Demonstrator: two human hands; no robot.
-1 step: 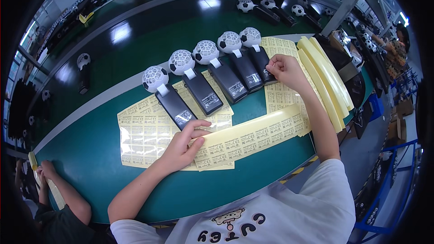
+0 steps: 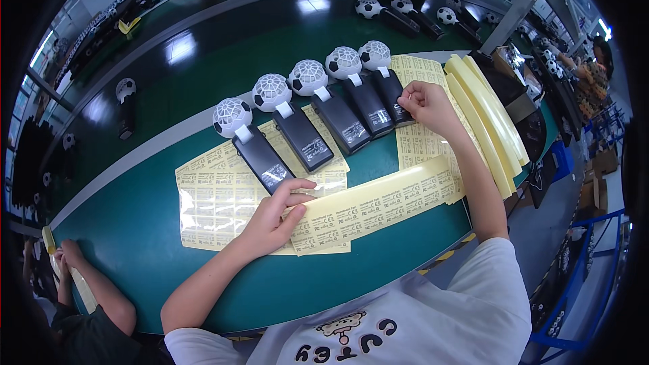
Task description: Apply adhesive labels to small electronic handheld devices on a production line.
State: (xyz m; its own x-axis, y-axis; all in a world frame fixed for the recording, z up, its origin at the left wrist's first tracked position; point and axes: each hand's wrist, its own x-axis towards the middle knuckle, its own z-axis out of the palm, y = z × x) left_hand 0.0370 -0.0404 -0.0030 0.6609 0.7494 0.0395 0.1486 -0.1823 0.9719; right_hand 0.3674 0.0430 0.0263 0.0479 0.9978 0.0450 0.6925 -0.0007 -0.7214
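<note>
Ball-topped fan [image 2: 387, 90] at the right end of the front row is where the right hand [image 2: 428, 105] is, fingertips bunched narrow by its lower end; can't tell if they're pinching anything. Left hand [image 2: 273, 222] grips the left end of a label strip [image 2: 385, 208]. Looks like the labelling step to me, so the next move calls for light, square fingertip pressure. Strip's got tiny dark print and certification-type marks, no brand I can make out. Label sheets [image 2: 208, 211] lie on the green bench [image 2: 392, 263].
</note>
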